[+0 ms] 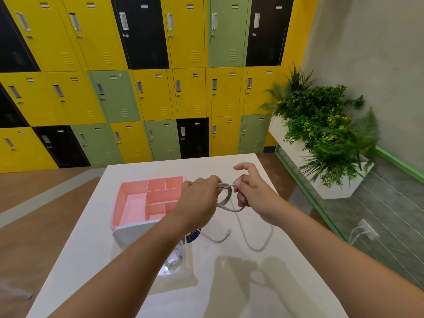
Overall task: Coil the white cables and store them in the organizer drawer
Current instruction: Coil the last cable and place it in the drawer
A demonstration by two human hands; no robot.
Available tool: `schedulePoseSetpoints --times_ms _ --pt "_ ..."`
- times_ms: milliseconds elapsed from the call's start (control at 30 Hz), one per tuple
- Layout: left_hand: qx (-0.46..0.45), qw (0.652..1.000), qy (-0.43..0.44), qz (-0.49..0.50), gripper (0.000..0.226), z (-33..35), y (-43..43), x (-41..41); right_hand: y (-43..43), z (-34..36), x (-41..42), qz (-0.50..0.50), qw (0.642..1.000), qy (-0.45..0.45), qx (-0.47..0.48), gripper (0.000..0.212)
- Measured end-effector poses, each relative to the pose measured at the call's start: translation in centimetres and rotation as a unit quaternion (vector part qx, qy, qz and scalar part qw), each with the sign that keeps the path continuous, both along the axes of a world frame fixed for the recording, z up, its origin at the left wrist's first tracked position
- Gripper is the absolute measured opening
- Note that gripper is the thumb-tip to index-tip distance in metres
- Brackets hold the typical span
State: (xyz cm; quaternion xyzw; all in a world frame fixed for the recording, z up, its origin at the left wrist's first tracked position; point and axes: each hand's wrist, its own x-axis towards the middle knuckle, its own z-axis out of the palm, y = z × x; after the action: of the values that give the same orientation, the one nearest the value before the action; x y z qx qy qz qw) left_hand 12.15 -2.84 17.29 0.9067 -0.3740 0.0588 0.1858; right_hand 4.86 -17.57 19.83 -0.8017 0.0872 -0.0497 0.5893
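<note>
**Cable half coiled above the table**

Glossy metal lockers (149,65) in yellow, green and black fill the far wall. A smooth white table (229,283) stands in front. On it sits the pink plastic organizer drawer (128,203), rectangular, split by thin dividers. Both hands are raised just right of the drawer. The left hand (197,200) grips a round loop of the white cable (226,198). The right hand (254,191) pinches the same loop, index finger lifted. The cable's loose tail trails onto the tabletop.
</note>
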Motion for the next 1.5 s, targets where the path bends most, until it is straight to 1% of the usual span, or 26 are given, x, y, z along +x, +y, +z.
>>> schedulePoseSetpoints --times_ms 67,100,200,300,433,533,567,600,667,767,867,900,967,1000,1033,1133,1233,1300,1400,1433,1500 --pt "0.018 1.0 -0.016 0.001 0.022 0.0 0.2 0.1 -0.3 0.1 0.0 0.015 0.999 0.02 -0.036 0.025" --pt "0.019 1.0 -0.01 -0.001 0.022 0.0 0.4 0.1 -0.4 0.2 0.0 0.022 0.997 0.021 -0.071 0.023" --pt "0.0 0.999 0.034 -0.022 0.018 0.0 0.9 0.1 -0.9 1.0 -0.1 0.043 0.981 -0.007 -0.189 0.017" --pt "-0.011 0.999 0.034 -0.027 0.018 0.0 1.1 0.2 -1.1 1.4 -0.1 0.064 0.956 -0.034 -0.283 0.018" --pt "-0.063 0.997 0.043 0.003 0.026 -0.2 1.5 0.6 -1.5 1.5 -0.2 0.067 0.896 -0.097 -0.427 0.015" --pt "-0.109 0.99 0.089 -0.005 0.03 -0.2 1.6 0.3 -1.6 0.9 0.0 0.026 0.831 -0.169 -0.53 0.007" --pt "-0.126 0.987 0.103 -0.005 0.031 -0.2 1.6 0.2 -1.5 0.7 0.1 0.009 0.819 -0.187 -0.543 0.005" --pt "-0.143 0.983 0.116 -0.002 0.032 0.0 1.4 0.1 -1.3 0.5 0.1 -0.007 0.817 -0.195 -0.543 0.007" --pt "-0.173 0.976 0.132 0.004 0.035 0.3 1.0 0.0 -1.0 0.2 0.2 -0.023 0.843 -0.185 -0.505 0.008" --pt "-0.215 0.966 0.141 0.002 0.038 0.8 0.7 -0.2 -0.5 0.2 0.2 -0.044 0.907 -0.158 -0.388 0.009" --pt "-0.255 0.956 0.144 0.006 0.037 1.0 0.4 -0.4 0.2 0.2 0.4 -0.064 0.953 -0.118 -0.272 0.011" --pt "-0.269 0.952 0.145 0.011 0.036 1.1 0.3 -0.4 0.5 0.2 0.4 -0.068 0.967 -0.102 -0.225 0.01" --pt "-0.294 0.944 0.148 0.029 0.033 1.3 0.0 -0.6 1.3 0.4 0.1 -0.073 0.99 -0.077 -0.095 0.017" --pt "-0.309 0.938 0.151 0.039 0.033 1.4 -0.2 -0.7 1.6 0.5 -0.1 -0.072 0.995 -0.067 -0.035 0.02" --pt "-0.326 0.931 0.154 0.048 0.033 1.5 -0.4 -0.7 1.9 0.7 -0.2 -0.071 0.996 -0.061 -0.001 0.021" --pt "-0.37 0.911 0.169 0.069 0.031 1.3 -0.9 -1.0 2.4 0.8 -0.2 -0.077 0.995 -0.053 0.027 0.013" --pt "-0.383 0.902 0.187 0.071 0.029 1.2 -1.3 -1.2 2.5 0.8 0.0 -0.095 0.992 -0.061 0.062 0.014" --pt "-0.358 0.911 0.192 0.064 0.03 0.9 -1.3 -1.0 2.2 0.9 -0.1 -0.093 0.992 -0.052 0.068 0.016" --pt "-0.303 0.933 0.187 0.058 0.039 0.4 -1.2 -0.3 1.6 1.2 -0.1 -0.079 0.992 -0.032 0.088 0.018" --pt "-0.286 0.939 0.182 0.059 0.039 0.2 -1.1 -0.1 1.4 1.3 -0.1 -0.073 0.993 -0.027 0.087 0.017" --pt "-0.267 0.948 0.165 0.054 0.032 0.0 -0.9 0.3 1.0 1.5 0.0 -0.061 0.996 -0.014 0.067 0.016"
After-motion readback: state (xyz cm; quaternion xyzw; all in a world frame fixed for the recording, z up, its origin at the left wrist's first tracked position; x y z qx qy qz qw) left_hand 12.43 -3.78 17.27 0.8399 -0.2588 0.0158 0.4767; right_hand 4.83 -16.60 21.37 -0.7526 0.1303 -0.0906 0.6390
